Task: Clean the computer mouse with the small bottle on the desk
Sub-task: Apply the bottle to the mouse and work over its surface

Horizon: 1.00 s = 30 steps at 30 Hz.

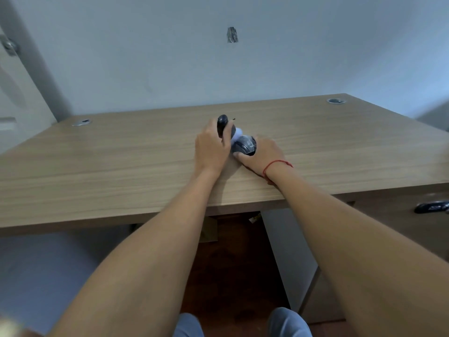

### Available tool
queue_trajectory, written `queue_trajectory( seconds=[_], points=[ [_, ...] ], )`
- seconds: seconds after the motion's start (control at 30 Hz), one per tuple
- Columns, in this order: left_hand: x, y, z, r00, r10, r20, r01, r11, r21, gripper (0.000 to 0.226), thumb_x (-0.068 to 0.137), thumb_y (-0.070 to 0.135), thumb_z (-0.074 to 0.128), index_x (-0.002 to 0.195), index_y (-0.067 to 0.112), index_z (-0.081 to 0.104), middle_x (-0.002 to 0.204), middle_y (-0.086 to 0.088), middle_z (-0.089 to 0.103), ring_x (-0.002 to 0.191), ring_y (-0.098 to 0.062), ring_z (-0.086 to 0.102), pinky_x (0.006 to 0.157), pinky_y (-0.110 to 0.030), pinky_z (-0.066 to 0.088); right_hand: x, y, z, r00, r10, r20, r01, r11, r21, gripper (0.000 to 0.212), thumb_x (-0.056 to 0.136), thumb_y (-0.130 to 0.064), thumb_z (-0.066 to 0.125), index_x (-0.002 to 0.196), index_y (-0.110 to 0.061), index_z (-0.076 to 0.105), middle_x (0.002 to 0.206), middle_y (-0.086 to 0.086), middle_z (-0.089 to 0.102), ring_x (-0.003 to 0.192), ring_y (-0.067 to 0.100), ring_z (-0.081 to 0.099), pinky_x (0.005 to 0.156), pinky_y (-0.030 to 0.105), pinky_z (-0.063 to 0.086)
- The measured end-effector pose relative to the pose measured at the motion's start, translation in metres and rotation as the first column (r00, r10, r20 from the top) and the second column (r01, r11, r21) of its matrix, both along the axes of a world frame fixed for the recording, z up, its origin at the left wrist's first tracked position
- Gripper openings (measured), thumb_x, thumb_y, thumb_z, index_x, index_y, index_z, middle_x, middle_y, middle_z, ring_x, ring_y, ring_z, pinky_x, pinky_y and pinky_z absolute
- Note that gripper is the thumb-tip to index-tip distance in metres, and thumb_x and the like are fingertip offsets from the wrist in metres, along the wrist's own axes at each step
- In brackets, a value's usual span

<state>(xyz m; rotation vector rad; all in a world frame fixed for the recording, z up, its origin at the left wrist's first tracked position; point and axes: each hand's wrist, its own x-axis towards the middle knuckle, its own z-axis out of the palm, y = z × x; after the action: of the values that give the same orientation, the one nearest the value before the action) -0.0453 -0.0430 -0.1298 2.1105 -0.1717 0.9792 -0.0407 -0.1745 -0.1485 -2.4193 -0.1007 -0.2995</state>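
— Where was the mouse?

— Mid-desk (121, 152), toward the back edge. My right hand (261, 152) clasped the computer mouse (244, 145) to steady it; my left hand (211, 149) gripped the small bottle (223, 124), tilted at it, probably to wet it

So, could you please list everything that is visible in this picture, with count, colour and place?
mouse: one, black, mid-desk, in the right hand's grip
bottle: one, dark, tilted, in the left hand's grip, beside the mouse
white wad: one, between bottle and mouse; material unclear
desk: one, light wood, against the wall
cable holes: two, silver, back corners
drawer handle: one, dark, lower right
red string: one, right wrist
left hand: one
right hand: one
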Motion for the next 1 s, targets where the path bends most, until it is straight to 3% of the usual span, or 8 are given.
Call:
queue_trajectory(
  seconds=[0.17,0.4,0.63,0.8,0.87,1.0],
  points=[
    [0.007,0.008,-0.004,0.981,0.134,-0.139,-0.121,0.988,0.098,0.029,0.093,0.029,0.052,0.095,0.001,0.059,0.095,-0.023,0.067,0.09,-0.041,0.059,0.07,-0.039,0.04,-0.001,0.0,0.002,1.0,-0.004,-0.01,0.004,0.999,0.036,0.045,0.073,-0.045,0.067,0.106,-0.016,0.06,0.095,0.001,0.065,0.087,0.024,0.062,0.071,0.032,0.047],
    [-0.003,-0.001,0.001,0.997,-0.035,0.072,0.033,0.999,0.028,0.029,0.092,0.029,0.055,0.089,0.0,0.057,0.08,-0.018,0.065,0.071,-0.034,0.059,0.062,-0.035,0.041,-0.002,-0.002,0.003,1.0,0.003,-0.031,-0.003,1.0,0.021,0.03,0.077,-0.045,0.069,0.089,-0.023,0.052,0.089,-0.001,0.062,0.085,0.023,0.061,0.072,0.032,0.045],
    [0.006,0.01,-0.005,0.979,0.113,-0.167,-0.1,0.991,0.088,0.032,0.093,0.029,0.05,0.092,-0.003,0.056,0.094,-0.025,0.065,0.088,-0.041,0.058,0.068,-0.038,0.038,-0.003,-0.003,0.003,1.0,-0.006,-0.006,0.006,0.999,0.05,0.054,0.075,-0.051,0.073,0.113,-0.015,0.06,0.103,0.003,0.066,0.094,0.024,0.063,0.081,0.037,0.052],
    [-0.005,0.004,0.002,1.0,0.015,-0.006,-0.016,0.998,-0.058,0.028,0.095,0.027,0.049,0.098,0.0,0.055,0.091,-0.019,0.066,0.081,-0.034,0.059,0.065,-0.03,0.037,-0.007,0.0,0.005,0.999,0.002,-0.033,-0.001,0.999,0.035,0.046,0.064,-0.055,0.061,0.099,-0.025,0.06,0.096,-0.001,0.066,0.089,0.024,0.063,0.082,0.041,0.054],
    [-0.005,0.003,0.001,1.0,-0.018,-0.015,0.017,0.998,-0.059,0.028,0.096,0.026,0.049,0.1,-0.001,0.054,0.093,-0.018,0.065,0.083,-0.031,0.059,0.064,-0.024,0.034,-0.009,0.003,0.008,1.0,0.019,-0.019,-0.019,1.0,0.014,0.054,0.055,-0.063,0.051,0.094,-0.026,0.06,0.094,0.0,0.065,0.088,0.025,0.062,0.082,0.044,0.054],
    [0.003,0.009,-0.004,0.98,0.107,-0.169,-0.117,0.992,-0.046,0.032,0.096,0.028,0.046,0.102,-0.004,0.051,0.104,-0.024,0.062,0.095,-0.038,0.057,0.068,-0.031,0.033,-0.007,0.002,0.007,1.0,0.001,-0.016,-0.002,0.998,-0.059,0.071,0.064,-0.071,0.057,0.118,-0.025,0.06,0.119,0.005,0.055,0.114,0.025,0.051,0.096,0.046,0.046]
  ],
)
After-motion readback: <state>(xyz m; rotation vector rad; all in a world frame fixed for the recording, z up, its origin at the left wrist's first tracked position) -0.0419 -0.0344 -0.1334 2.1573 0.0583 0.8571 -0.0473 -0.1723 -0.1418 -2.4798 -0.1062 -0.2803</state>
